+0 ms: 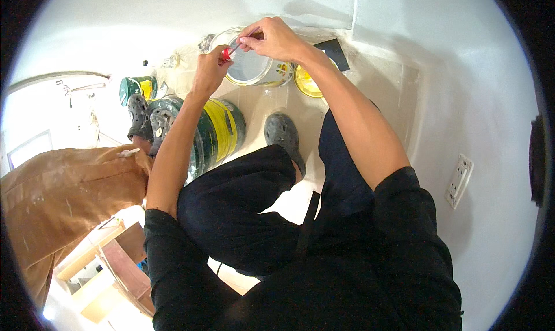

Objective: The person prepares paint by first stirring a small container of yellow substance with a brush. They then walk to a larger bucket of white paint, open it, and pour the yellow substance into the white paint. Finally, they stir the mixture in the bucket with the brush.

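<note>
Over an open bucket point(281, 77) of grey paint, both of my hands are close together. My left hand point(210, 72) is closed round a small red-rimmed thing point(226, 54), perhaps a cap or little bottle; most of it is hidden by the fingers. In my right hand point(269, 37), a thin dark stick point(236, 48) is pinched between thumb and fingers. Its lower tip meets the red-rimmed thing; whether it goes inside I cannot tell. The grey paint point(250, 67) lies just below both hands.
A round yellow lid or tub point(306, 82) and a black square sheet point(333, 54) lie right of the bucket. Green-and-yellow pail point(222, 129) and smaller can point(139, 88) stand left. Another person's brown trousers point(75, 181) are close by. A wall socket point(459, 181) is at right.
</note>
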Available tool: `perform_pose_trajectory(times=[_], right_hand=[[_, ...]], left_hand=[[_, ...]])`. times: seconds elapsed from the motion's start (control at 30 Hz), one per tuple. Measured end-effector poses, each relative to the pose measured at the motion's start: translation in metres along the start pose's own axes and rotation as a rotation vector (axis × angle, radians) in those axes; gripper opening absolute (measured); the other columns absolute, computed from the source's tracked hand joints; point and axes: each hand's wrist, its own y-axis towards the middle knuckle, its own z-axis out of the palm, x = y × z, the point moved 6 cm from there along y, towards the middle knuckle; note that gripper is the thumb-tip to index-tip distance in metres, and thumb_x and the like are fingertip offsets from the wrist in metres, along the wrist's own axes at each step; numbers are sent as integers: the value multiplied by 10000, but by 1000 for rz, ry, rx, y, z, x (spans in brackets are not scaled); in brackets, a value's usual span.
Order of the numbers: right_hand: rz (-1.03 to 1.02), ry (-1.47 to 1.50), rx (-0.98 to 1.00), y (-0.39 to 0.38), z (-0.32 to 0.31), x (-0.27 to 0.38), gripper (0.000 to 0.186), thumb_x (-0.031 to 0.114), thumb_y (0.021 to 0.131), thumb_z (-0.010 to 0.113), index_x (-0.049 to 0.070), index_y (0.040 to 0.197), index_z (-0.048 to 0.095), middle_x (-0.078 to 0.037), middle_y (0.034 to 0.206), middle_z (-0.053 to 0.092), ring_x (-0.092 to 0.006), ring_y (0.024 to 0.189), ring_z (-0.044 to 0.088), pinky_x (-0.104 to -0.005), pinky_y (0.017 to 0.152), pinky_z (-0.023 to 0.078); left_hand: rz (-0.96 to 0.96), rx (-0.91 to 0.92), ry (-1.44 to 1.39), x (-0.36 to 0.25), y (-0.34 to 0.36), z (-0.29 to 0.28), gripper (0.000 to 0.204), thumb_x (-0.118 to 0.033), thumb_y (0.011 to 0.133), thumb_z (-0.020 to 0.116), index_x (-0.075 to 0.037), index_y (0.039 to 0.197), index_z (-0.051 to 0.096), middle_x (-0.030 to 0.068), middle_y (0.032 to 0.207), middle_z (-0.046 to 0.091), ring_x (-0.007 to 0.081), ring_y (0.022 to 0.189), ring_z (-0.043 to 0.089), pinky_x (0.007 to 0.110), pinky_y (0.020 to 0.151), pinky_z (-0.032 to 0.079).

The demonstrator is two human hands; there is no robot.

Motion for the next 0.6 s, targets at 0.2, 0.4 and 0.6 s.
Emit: perform_pose_trajectory(times=[0.2, 0.4, 0.6], right_hand=[[-20, -54, -2, 1, 3, -6, 199, 120, 927, 660, -6, 1055, 745, -140, 864, 757, -179, 800, 729, -307, 741, 570], [-32, 10, -51, 4, 0, -10, 206, 128, 926, 663, -3, 1061, 746, -147, 862, 755, -185, 797, 729, -313, 751, 570], [-22, -161, -27, 0, 5, -5, 217, 157, 922, 667, 8, 1055, 752, -144, 865, 756, -190, 777, 727, -311, 753, 572]], left_hand=[[39, -23, 6, 5, 0, 2, 411, -28, 796, 754, -26, 1192, 644, 215, 869, 719, 302, 807, 733, 376, 727, 576], [17, -13, 66, 1, 3, 1, 405, -44, 793, 757, -26, 1184, 655, 224, 884, 720, 316, 824, 732, 381, 741, 576], [9, -5, 58, 3, -1, -1, 398, -42, 785, 758, -4, 1171, 666, 220, 907, 727, 308, 836, 736, 375, 757, 581]])
